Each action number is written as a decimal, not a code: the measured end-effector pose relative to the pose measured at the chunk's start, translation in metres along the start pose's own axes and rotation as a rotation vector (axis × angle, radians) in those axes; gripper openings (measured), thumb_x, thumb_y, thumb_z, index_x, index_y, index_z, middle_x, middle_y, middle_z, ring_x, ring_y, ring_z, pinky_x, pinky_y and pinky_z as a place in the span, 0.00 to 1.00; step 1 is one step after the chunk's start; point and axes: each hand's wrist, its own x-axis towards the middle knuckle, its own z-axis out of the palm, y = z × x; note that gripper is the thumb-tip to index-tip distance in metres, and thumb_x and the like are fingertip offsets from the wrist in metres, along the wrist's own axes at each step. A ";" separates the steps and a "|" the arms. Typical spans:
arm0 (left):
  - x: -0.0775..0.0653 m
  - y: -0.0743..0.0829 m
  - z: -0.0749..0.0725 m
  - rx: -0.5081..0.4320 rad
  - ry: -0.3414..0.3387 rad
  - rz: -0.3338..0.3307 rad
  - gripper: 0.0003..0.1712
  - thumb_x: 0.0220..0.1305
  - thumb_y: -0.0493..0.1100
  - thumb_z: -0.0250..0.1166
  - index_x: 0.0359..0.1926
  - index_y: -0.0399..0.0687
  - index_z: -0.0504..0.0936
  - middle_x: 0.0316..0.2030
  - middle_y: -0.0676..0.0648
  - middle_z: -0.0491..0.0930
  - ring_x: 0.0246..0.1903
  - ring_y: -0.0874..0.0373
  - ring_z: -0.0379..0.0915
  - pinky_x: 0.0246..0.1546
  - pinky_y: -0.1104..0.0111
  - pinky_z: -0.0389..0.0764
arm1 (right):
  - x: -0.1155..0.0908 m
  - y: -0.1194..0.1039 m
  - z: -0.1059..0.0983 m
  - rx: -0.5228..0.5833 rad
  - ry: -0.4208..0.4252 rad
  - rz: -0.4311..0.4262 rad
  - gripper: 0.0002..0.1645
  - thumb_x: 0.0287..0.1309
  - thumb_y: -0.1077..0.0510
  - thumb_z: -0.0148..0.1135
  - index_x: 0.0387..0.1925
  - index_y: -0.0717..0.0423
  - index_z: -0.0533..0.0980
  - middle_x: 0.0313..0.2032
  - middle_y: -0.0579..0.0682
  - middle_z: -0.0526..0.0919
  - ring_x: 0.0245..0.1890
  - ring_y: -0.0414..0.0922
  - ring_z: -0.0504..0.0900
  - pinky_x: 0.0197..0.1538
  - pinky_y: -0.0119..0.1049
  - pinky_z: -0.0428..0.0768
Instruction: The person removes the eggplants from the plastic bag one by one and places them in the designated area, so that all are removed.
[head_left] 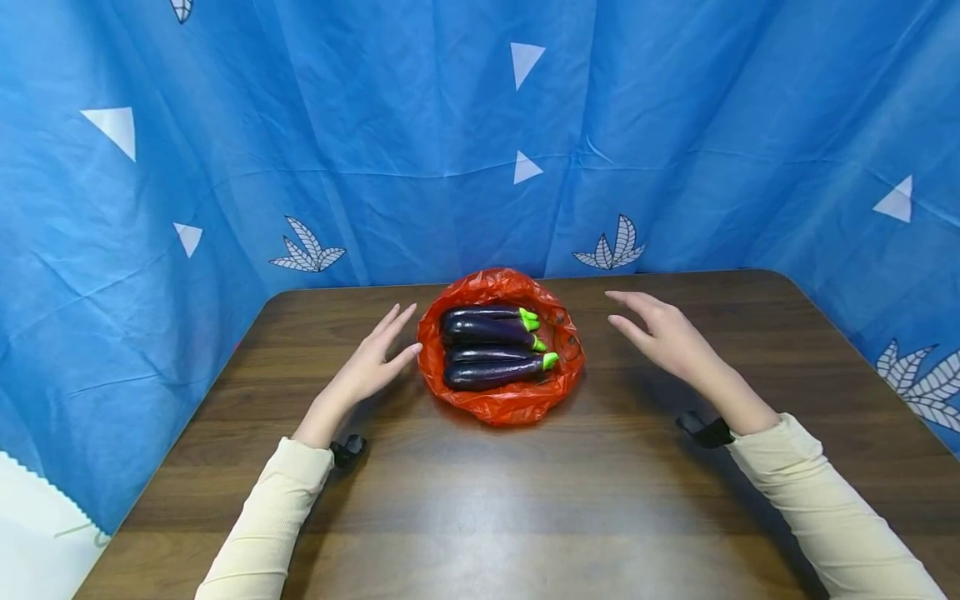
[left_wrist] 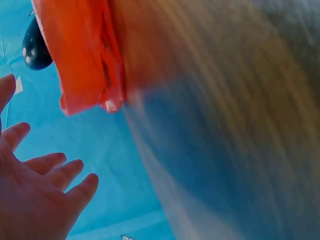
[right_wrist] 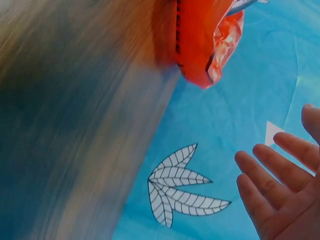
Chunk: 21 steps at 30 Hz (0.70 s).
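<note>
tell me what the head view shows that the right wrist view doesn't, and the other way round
Only the head view: the left hand, both cream sleeves, and four whole eggplants in the red bag.
Only the right wrist view: the palm side of the right hand, and the bag side-on.
Both: the right hand, the bag, the wooden table and the blue cloth.

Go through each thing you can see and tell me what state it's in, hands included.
Red plastic bag: mouth open, rim crumpled, on the table.
Four eggplants: lying side by side in the bag, green caps on.
Left hand: open, holding nothing, close to the bag.
Right hand: open, holding nothing, apart from the bag.
Blue curtain: hanging, creased.
</note>
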 end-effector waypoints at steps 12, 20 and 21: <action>0.005 0.000 0.011 -0.057 -0.033 -0.015 0.36 0.67 0.55 0.55 0.71 0.50 0.56 0.69 0.39 0.52 0.67 0.45 0.45 0.60 0.44 0.53 | 0.011 -0.015 0.016 0.083 0.000 -0.033 0.24 0.64 0.56 0.58 0.59 0.61 0.70 0.56 0.58 0.74 0.57 0.54 0.71 0.57 0.52 0.68; 0.004 -0.001 0.014 -0.083 -0.100 -0.034 0.31 0.68 0.52 0.56 0.66 0.40 0.65 0.63 0.35 0.63 0.62 0.41 0.58 0.60 0.48 0.59 | 0.011 -0.023 0.029 0.166 -0.027 -0.050 0.20 0.62 0.62 0.58 0.55 0.64 0.73 0.52 0.60 0.76 0.50 0.54 0.76 0.49 0.51 0.75; 0.005 -0.001 0.015 -0.081 -0.103 -0.035 0.31 0.68 0.52 0.56 0.66 0.40 0.66 0.62 0.35 0.65 0.61 0.42 0.60 0.59 0.49 0.60 | 0.010 -0.024 0.030 0.178 -0.038 -0.045 0.20 0.62 0.62 0.58 0.55 0.64 0.73 0.52 0.59 0.77 0.48 0.53 0.77 0.48 0.50 0.77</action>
